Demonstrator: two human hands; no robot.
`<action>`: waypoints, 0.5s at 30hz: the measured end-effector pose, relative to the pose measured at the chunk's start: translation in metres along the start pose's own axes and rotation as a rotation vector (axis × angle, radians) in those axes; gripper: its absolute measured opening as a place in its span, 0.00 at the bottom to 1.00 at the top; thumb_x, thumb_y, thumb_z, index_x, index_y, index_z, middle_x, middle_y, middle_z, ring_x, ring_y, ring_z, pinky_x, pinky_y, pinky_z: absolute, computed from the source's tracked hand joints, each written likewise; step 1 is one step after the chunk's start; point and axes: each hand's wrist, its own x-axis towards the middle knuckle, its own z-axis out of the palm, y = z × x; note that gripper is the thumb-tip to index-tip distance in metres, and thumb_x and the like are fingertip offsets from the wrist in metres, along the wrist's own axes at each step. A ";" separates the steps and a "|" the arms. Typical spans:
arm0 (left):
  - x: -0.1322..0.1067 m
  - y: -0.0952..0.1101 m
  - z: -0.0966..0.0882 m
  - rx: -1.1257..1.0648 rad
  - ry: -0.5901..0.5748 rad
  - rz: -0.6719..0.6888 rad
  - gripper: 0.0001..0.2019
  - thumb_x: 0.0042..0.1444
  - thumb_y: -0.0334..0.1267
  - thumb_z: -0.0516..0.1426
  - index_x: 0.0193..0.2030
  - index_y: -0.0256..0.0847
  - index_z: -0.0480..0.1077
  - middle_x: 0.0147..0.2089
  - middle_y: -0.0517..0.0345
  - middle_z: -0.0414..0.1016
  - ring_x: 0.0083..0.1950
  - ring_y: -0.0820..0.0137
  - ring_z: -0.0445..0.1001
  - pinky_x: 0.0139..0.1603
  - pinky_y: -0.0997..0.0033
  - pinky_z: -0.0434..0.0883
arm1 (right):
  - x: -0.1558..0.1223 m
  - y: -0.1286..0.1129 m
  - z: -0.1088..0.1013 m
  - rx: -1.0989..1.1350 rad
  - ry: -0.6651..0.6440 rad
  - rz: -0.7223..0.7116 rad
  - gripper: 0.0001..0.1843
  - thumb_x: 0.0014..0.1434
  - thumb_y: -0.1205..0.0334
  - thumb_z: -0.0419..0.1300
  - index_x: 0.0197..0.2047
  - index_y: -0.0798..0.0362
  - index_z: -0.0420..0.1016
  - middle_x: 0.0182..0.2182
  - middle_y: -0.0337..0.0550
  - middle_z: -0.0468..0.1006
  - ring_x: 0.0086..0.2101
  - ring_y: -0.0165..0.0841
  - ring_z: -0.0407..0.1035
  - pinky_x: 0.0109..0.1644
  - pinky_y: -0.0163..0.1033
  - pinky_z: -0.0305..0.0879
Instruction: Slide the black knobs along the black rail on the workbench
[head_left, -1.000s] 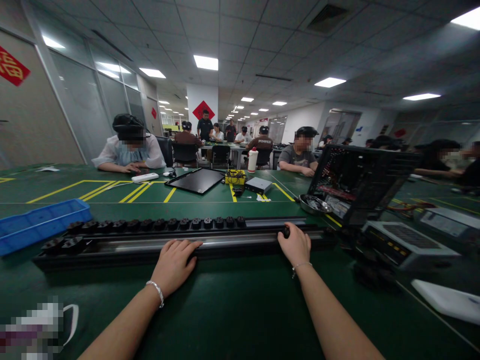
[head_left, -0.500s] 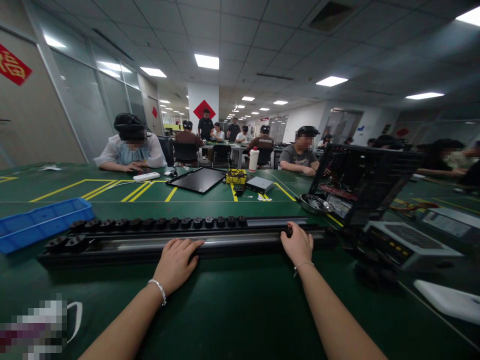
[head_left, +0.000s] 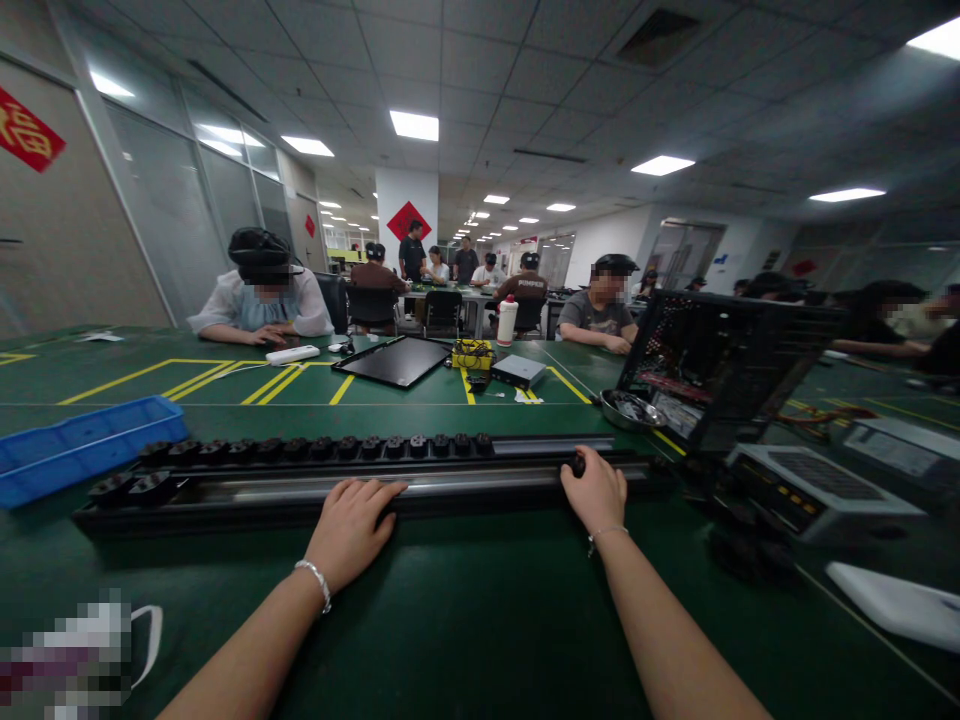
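Movement is slight since the earlier frames: half a second ago a standing person (head_left: 412, 255) at the far end faced more toward the camera, and now that head is turned aside, while both hands keep their places on the near rail (head_left: 465, 484). That rail lies crosswise on the worktop (head_left: 480, 620), directly before the person. The left hand (head_left: 351, 525) is loosely open, palm down, its fingers extended close together over the near edge and the thumb apart, gripping nothing. The right hand (head_left: 600, 492) is nearly closed, thumb and index finger pinching a small black piece (head_left: 577, 466) at the rail; its far side is hidden. The rail is long and straight, a dull black frame around a smooth, shiny metallic strip. Two chunky black plugs (head_left: 151, 486) sit at its left end. Just behind, a row of rounded, knobbly black plugs (head_left: 372, 447) runs along the back rail (head_left: 555, 443), whose right stretch shows a grey strip. A long blue tray (head_left: 112, 455) with thin walls stands to the left. The worktop is smooth, dark green and faintly glossy.
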 end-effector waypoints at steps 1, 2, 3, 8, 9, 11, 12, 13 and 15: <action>0.000 0.000 0.000 -0.001 0.001 0.001 0.17 0.54 0.37 0.49 0.51 0.51 0.65 0.43 0.59 0.72 0.47 0.66 0.67 0.54 0.59 0.55 | 0.000 0.000 0.000 -0.003 0.001 -0.001 0.21 0.51 0.58 0.49 0.49 0.51 0.64 0.47 0.44 0.70 0.51 0.37 0.59 0.58 0.48 0.42; 0.000 0.000 0.000 -0.002 0.001 0.001 0.18 0.54 0.37 0.49 0.51 0.51 0.65 0.43 0.59 0.72 0.47 0.66 0.66 0.54 0.59 0.55 | 0.000 0.000 0.000 -0.005 0.001 -0.001 0.21 0.51 0.58 0.49 0.49 0.51 0.64 0.47 0.44 0.70 0.51 0.37 0.59 0.58 0.48 0.42; 0.000 0.000 0.000 -0.004 0.002 0.001 0.18 0.54 0.37 0.49 0.51 0.51 0.64 0.43 0.59 0.72 0.47 0.66 0.66 0.54 0.59 0.55 | 0.000 0.000 0.000 -0.006 -0.001 0.000 0.21 0.51 0.58 0.49 0.49 0.51 0.63 0.47 0.44 0.70 0.51 0.37 0.59 0.58 0.48 0.42; -0.001 -0.001 0.000 -0.011 -0.005 -0.009 0.18 0.54 0.37 0.49 0.51 0.51 0.64 0.43 0.59 0.72 0.47 0.66 0.66 0.54 0.58 0.55 | 0.002 0.000 0.000 -0.004 -0.018 0.012 0.21 0.51 0.58 0.50 0.50 0.50 0.63 0.47 0.44 0.70 0.51 0.37 0.59 0.58 0.48 0.42; -0.001 -0.001 0.000 -0.008 -0.007 -0.009 0.17 0.54 0.38 0.48 0.51 0.51 0.64 0.43 0.59 0.72 0.47 0.66 0.66 0.54 0.58 0.55 | 0.002 0.000 0.000 -0.002 -0.021 0.015 0.21 0.51 0.58 0.50 0.50 0.50 0.63 0.47 0.44 0.70 0.50 0.38 0.59 0.58 0.48 0.42; 0.000 -0.001 0.000 -0.003 -0.011 -0.006 0.17 0.54 0.38 0.48 0.51 0.51 0.64 0.43 0.59 0.72 0.47 0.66 0.66 0.54 0.58 0.55 | 0.001 0.000 0.000 0.004 -0.024 0.017 0.21 0.51 0.58 0.50 0.50 0.50 0.63 0.47 0.44 0.70 0.51 0.38 0.59 0.58 0.48 0.42; 0.000 -0.001 0.000 -0.001 -0.011 -0.004 0.17 0.54 0.38 0.48 0.51 0.51 0.64 0.43 0.59 0.72 0.47 0.66 0.66 0.54 0.58 0.55 | 0.001 0.000 0.000 0.006 -0.022 0.016 0.21 0.51 0.58 0.50 0.50 0.50 0.63 0.47 0.44 0.70 0.51 0.38 0.59 0.58 0.48 0.41; 0.000 0.000 0.000 0.000 -0.009 -0.003 0.17 0.54 0.38 0.48 0.51 0.51 0.64 0.43 0.59 0.72 0.47 0.66 0.66 0.55 0.58 0.55 | 0.001 -0.001 -0.001 0.007 -0.020 0.016 0.21 0.51 0.58 0.50 0.50 0.50 0.63 0.48 0.44 0.69 0.51 0.37 0.59 0.58 0.48 0.41; 0.000 0.000 -0.001 0.000 -0.006 -0.003 0.17 0.54 0.37 0.49 0.51 0.51 0.64 0.43 0.59 0.72 0.47 0.66 0.66 0.55 0.58 0.54 | 0.001 -0.001 -0.001 0.007 -0.016 0.016 0.21 0.51 0.59 0.50 0.50 0.50 0.63 0.48 0.44 0.69 0.51 0.37 0.59 0.58 0.48 0.41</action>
